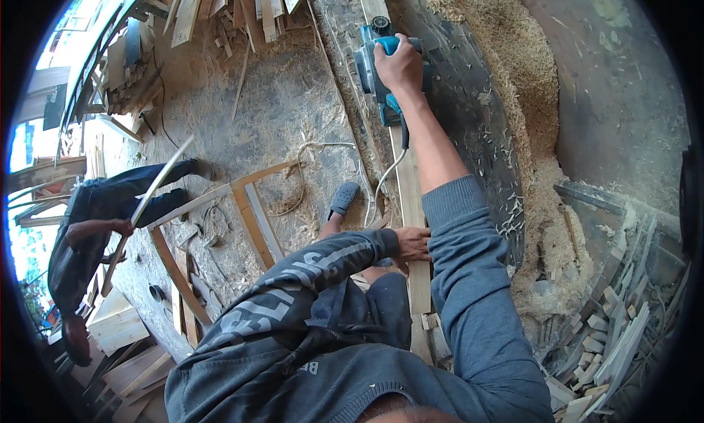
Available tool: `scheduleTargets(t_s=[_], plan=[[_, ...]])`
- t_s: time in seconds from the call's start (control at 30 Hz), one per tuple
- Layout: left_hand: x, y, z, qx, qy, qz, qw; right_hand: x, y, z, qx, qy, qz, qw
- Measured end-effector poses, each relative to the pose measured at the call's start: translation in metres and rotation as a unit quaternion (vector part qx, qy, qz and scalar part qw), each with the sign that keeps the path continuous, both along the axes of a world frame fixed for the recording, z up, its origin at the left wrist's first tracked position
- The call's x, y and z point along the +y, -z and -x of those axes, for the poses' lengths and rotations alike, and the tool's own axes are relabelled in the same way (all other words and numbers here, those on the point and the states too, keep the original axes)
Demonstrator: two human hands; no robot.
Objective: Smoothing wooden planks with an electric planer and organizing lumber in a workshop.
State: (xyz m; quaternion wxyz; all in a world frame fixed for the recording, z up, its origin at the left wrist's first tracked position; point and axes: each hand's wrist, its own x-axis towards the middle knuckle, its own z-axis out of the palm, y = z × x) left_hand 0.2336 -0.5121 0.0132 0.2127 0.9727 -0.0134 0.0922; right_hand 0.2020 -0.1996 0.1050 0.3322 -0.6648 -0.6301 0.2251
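Observation:
At the upper middle, my right hand (400,65) grips the handle of a teal power planer (372,75), which sits on a long pale wooden plank (408,192) running up the bench. A pale cord loops down from the planer beside the plank. My left hand (411,245) holds the plank lower down, just left of my right forearm, which may hide some of its fingertips. Thick wood shavings (534,93) lie along the curved dark surface to the right.
At the left, another person (88,247) bends over, holding a long pale strip (165,177). A wooden frame (249,221) and cords lie on the dusty floor (198,93). Stacked boards (183,12) stand at upper left; offcuts (598,342) pile at lower right.

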Motion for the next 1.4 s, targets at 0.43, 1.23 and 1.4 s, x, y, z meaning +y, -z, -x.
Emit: scheduleTargets(t_s=[0.43,1.23,1.4], plan=[[-0.009,0.028,-0.002,-0.186,-0.07,0.068,0.978,0.159,0.028,0.021,-0.033,0.006,-0.055,0.998],[-0.02,0.052,-0.014,-0.138,-0.119,0.13,0.975,0.464,-0.022,0.125,0.128,-0.069,0.225,0.964],[-0.018,0.042,-0.025,-0.193,-0.071,0.155,0.966,0.455,0.026,0.078,0.098,0.015,-0.099,0.99]])
